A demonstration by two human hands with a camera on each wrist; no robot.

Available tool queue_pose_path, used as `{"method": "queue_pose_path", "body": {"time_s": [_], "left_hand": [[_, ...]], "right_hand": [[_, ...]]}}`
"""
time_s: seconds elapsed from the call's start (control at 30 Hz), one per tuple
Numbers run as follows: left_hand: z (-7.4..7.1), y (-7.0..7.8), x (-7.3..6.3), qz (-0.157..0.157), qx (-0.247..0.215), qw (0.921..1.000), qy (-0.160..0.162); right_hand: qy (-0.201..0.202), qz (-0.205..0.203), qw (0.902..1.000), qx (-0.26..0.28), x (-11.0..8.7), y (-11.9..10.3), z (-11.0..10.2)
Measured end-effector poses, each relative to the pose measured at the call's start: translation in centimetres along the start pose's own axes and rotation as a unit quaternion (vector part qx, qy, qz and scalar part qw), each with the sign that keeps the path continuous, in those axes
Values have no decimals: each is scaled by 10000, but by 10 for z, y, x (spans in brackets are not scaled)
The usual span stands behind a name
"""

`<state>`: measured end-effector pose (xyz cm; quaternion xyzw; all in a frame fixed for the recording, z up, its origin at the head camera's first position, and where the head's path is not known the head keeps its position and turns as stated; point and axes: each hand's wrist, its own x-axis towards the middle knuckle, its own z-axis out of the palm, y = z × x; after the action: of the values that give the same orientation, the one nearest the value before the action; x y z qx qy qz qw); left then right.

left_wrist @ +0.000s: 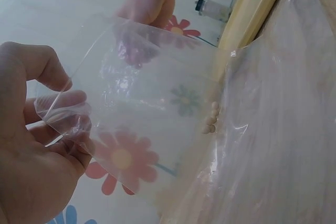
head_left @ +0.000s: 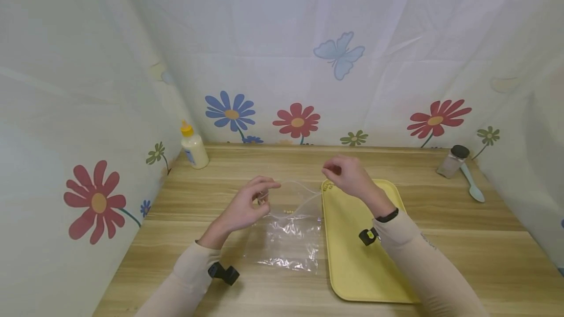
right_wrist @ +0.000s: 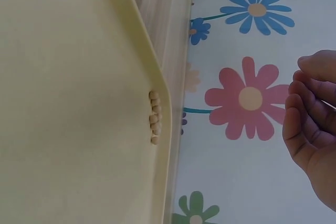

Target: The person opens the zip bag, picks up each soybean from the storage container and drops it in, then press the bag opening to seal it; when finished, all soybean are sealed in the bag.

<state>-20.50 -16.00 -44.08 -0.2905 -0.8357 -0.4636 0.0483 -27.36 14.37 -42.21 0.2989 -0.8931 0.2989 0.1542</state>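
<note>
My left hand [head_left: 246, 204] holds the rim of a clear zip bag [head_left: 293, 238], thumb and fingers at its open mouth. Several small round tan beans [head_left: 288, 212] lie inside the bag, also visible through its film as beans [left_wrist: 210, 119] in the left wrist view. Over the far left corner of a yellow tray [head_left: 357, 258], my right hand [head_left: 348, 175] hangs in the air with fingers bent and thumb near the index finger. I cannot tell whether something is between its fingertips [right_wrist: 299, 77]. Several more beans [right_wrist: 155, 119] sit along the tray's edge.
A white bottle [head_left: 196, 150] with a yellow cap stands at the back left of the wooden table [head_left: 467, 248]. At the back right are a small dark-lidded jar [head_left: 451, 161] and a pale green spoon [head_left: 473, 187]. A flowered curtain [head_left: 273, 72] encloses the table's back and sides.
</note>
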Motion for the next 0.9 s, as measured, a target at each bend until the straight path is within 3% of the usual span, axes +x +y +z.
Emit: {"method": "queue_pose_path", "body": {"time_s": [0.43,0.9], "left_hand": [[1,-1,0,54,21,10000,-43],[1,-2,1,25,-8,10000,-62]], "right_hand": [[-458,678,9966,-121,-5,30,12],[-620,835,9945,-119,-8,49,24]]}}
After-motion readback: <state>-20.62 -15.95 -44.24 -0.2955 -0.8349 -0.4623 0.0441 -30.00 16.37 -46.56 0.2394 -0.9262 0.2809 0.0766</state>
